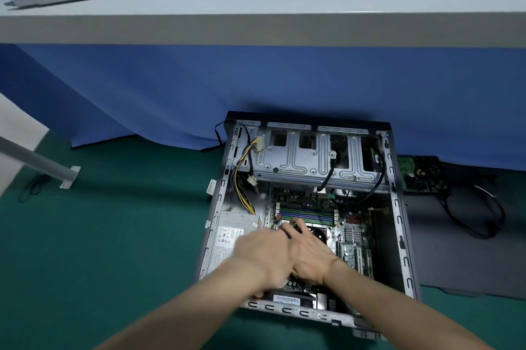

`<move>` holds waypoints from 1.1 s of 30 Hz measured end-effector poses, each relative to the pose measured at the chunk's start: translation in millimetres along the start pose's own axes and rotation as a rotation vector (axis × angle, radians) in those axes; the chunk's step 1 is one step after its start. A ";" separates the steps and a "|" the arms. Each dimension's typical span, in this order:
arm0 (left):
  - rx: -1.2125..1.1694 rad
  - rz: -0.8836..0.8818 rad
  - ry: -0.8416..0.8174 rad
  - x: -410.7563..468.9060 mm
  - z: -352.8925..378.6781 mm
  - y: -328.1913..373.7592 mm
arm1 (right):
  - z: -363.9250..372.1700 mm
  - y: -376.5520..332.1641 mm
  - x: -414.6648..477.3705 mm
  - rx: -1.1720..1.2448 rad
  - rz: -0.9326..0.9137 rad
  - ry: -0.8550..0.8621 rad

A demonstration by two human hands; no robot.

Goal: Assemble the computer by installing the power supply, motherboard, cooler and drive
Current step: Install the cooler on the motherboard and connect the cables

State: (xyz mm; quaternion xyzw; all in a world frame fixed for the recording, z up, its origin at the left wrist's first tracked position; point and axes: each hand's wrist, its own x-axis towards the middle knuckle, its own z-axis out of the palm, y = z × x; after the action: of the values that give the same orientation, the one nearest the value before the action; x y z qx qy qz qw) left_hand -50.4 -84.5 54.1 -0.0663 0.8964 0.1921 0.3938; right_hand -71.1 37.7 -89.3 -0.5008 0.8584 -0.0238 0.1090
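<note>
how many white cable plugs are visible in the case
3 plugs. One at the case's top-left, one lower on the yellow-black bundle, one on the black cable across the drive cage. Left hand and right hand may hide more.

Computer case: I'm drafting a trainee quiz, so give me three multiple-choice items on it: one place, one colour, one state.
1. The power supply sits: A) at the case's left side B) at its right side C) outside it.
2. The floor is: A) red B) green C) white.
3. The computer case is: A) closed B) cloth-covered C) open, motherboard exposed.
Answers: 1 A, its labelled box lies along the left wall; 2 B, green shows all round the case; 3 C, the board's slots are visible.
</note>
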 end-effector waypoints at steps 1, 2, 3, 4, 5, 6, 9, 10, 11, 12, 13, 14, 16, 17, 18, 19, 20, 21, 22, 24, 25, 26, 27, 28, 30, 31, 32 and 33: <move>-0.317 -0.168 -0.104 3.8 -4.6 -4.7 | -2.5 0.1 -0.7 -0.044 0.003 0.009; -0.626 -0.351 -0.242 3.5 -7.7 -9.5 | -3.7 0.2 -1.2 -0.047 -0.003 -0.023; -0.812 -0.435 -0.324 -0.3 -9.2 -9.3 | -3.6 0.5 -0.8 -0.033 -0.019 -0.056; -0.851 -0.448 -0.354 -2.2 -7.3 -9.0 | -2.6 0.8 -0.5 -0.004 -0.025 -0.099; -0.802 -0.459 -0.338 -2.4 -4.0 -9.1 | -0.8 1.5 -0.1 0.012 -0.026 -0.119; -0.679 -0.439 -0.281 -1.8 0.1 -9.3 | -0.3 2.3 0.6 0.017 -0.022 -0.119; 0.158 -0.132 -0.048 0.0 5.1 -16.2 | -0.9 1.5 0.9 0.019 0.000 -0.094; 0.455 0.014 -0.011 -3.1 4.5 -16.0 | -0.6 1.5 0.9 0.028 0.003 -0.106; 0.699 0.195 0.031 -7.8 6.0 -14.5 | -1.8 1.4 1.6 0.044 -0.001 -0.119; 0.882 0.372 0.046 -13.4 9.4 -11.5 | -3.1 1.2 2.7 0.062 -0.011 -0.140; 0.988 0.478 0.043 -16.1 14.3 -8.4 | -4.1 0.9 3.3 0.075 -0.020 -0.153; 1.003 0.521 0.041 -14.8 17.8 -7.4 | -3.6 1.1 3.3 0.078 -0.028 -0.149; 0.582 0.312 0.032 -11.6 12.9 -10.2 | -2.2 1.5 1.4 0.040 -0.036 -0.139; 0.279 0.117 0.025 -7.4 8.4 -15.8 | -0.2 2.0 0.3 0.026 -0.039 -0.124; -0.109 -0.063 0.014 -5.0 6.7 -19.0 | 1.7 2.7 -0.2 0.025 -0.036 -0.107; -0.515 -0.228 -0.103 -5.1 3.9 -19.3 | 1.0 2.6 0.2 0.029 -0.025 -0.102; -0.742 -0.352 -0.173 -4.9 3.5 -18.6 | -0.2 2.1 0.4 0.029 -0.020 -0.100; -0.779 -0.409 -0.168 -4.4 5.2 -17.9 | -0.8 1.1 0.9 0.023 -0.018 -0.095; -0.621 -0.408 -0.101 -3.8 8.5 -17.3 | -0.4 0.4 1.6 0.010 -0.019 -0.077; -0.030 -0.180 0.087 -3.2 12.7 -19.3 | -0.5 1.1 1.7 0.004 -0.006 -0.066; 0.283 -0.027 0.108 -4.9 9.5 -20.0 | -0.9 1.0 2.1 0.007 0.001 -0.069; 0.567 0.156 0.112 -6.4 7.2 -22.2 | -0.3 0.5 2.3 0.009 0.003 -0.071; 0.811 0.317 0.093 -8.3 5.7 -23.8 | -0.1 0.4 2.5 0.015 -0.002 -0.092; 0.988 0.429 0.065 -8.0 6.9 -25.2 | -0.3 0.4 2.6 0.025 -0.011 -0.110; 1.007 0.490 0.007 -7.1 10.1 -22.2 | -3.1 0.8 2.0 0.043 -0.033 -0.105; 0.769 0.417 -0.005 -9.0 10.2 -21.2 | -4.2 0.9 0.8 0.028 -0.051 -0.074; 0.473 0.251 0.021 -8.0 7.8 -22.0 | -4.0 0.7 -0.6 -0.008 -0.066 -0.039; 0.077 0.062 0.034 -4.1 5.8 -21.3 | -3.7 0.7 -2.1 -0.043 -0.065 -0.017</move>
State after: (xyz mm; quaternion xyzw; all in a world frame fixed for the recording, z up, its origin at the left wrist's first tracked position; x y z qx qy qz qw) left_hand -38.0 -101.9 47.3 -0.0267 0.9114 0.1685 0.3745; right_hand -71.4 39.5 -85.5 -0.5309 0.8409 -0.0046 0.1045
